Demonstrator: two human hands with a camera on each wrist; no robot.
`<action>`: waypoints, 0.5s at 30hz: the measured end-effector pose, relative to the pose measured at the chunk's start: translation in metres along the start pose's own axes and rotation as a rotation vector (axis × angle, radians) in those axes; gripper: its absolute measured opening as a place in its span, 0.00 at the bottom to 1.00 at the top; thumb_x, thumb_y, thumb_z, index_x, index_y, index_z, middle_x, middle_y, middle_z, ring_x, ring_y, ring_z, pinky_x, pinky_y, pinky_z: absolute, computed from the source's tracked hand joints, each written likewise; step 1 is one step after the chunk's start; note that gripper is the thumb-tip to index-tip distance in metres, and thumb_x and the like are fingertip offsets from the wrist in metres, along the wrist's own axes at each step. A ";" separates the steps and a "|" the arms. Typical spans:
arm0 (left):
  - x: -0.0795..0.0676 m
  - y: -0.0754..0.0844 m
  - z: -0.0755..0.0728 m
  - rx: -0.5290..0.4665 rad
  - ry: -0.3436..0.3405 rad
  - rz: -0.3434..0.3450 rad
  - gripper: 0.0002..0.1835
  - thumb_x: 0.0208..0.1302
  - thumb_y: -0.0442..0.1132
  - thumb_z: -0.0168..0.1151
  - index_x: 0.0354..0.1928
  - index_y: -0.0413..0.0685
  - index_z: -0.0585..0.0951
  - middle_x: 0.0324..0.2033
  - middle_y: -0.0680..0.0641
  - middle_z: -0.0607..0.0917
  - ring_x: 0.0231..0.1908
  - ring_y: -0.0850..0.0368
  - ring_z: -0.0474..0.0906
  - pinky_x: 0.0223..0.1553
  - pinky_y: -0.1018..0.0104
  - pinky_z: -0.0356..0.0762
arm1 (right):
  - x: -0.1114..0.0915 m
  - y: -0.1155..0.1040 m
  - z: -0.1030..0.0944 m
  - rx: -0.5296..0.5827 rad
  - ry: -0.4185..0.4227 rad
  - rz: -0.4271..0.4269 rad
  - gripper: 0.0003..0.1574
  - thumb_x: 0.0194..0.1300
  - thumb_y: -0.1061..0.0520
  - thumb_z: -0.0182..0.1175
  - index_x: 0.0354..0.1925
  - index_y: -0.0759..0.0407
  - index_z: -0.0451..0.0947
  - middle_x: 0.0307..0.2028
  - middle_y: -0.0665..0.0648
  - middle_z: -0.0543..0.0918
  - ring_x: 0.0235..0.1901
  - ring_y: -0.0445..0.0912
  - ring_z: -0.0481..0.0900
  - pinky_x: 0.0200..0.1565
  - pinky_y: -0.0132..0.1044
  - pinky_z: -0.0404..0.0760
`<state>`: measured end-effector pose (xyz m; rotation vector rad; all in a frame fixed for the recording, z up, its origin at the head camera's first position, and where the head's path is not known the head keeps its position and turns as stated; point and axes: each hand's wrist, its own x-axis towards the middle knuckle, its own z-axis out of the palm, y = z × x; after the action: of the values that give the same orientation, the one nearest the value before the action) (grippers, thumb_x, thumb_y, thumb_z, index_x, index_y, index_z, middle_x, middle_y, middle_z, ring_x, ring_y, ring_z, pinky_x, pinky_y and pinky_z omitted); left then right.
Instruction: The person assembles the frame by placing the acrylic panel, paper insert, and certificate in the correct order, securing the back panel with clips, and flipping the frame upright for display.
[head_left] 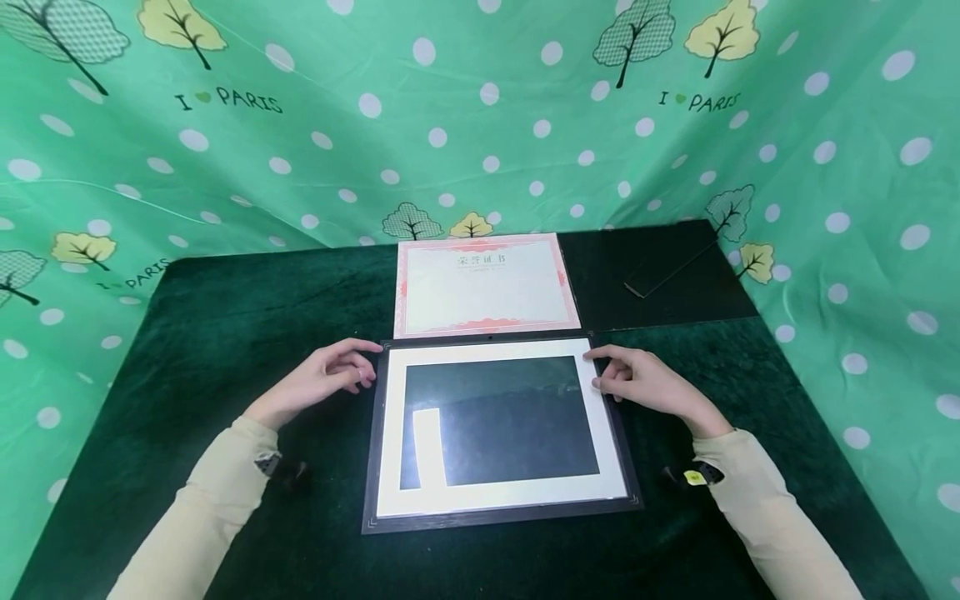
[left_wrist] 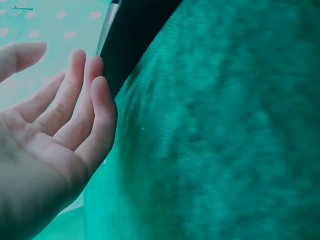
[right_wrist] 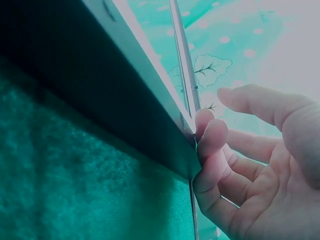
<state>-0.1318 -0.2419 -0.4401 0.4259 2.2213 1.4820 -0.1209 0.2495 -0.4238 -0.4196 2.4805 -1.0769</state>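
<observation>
A black picture frame (head_left: 502, 522) with a white mat (head_left: 502, 494) and a clear, glossy pane (head_left: 517, 425) lies in front of me. Near its upper left corner is my left hand (head_left: 330, 371), fingertips right at the outer edge. In the left wrist view its fingers (left_wrist: 62, 110) are loosely bent, with the thumb held apart. My right hand (head_left: 645, 379) is at the upper right side, its index finger reaching over the border. The right wrist view shows bent fingertips (right_wrist: 212, 135) against the frame's side, the thumb standing away from them.
Behind the frame lies a certificate (head_left: 487, 292) with a pink border. A black backing board (head_left: 675, 292) with a stand leg (head_left: 667, 271) lies at the back right. Dark green cloth (head_left: 262, 300) covers the table, and a green patterned curtain (head_left: 465, 100) hangs around it.
</observation>
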 end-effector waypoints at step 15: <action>0.023 0.010 -0.005 -0.009 0.032 -0.003 0.20 0.72 0.37 0.54 0.62 0.39 0.70 0.41 0.38 0.82 0.44 0.47 0.79 0.43 0.59 0.79 | 0.002 0.000 0.000 0.059 0.008 0.001 0.24 0.68 0.58 0.59 0.59 0.66 0.72 0.25 0.53 0.82 0.23 0.48 0.80 0.30 0.39 0.76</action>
<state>-0.1541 -0.2311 -0.4330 0.3991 2.2375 1.5072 -0.1231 0.2484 -0.4240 -0.3964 2.4490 -1.1509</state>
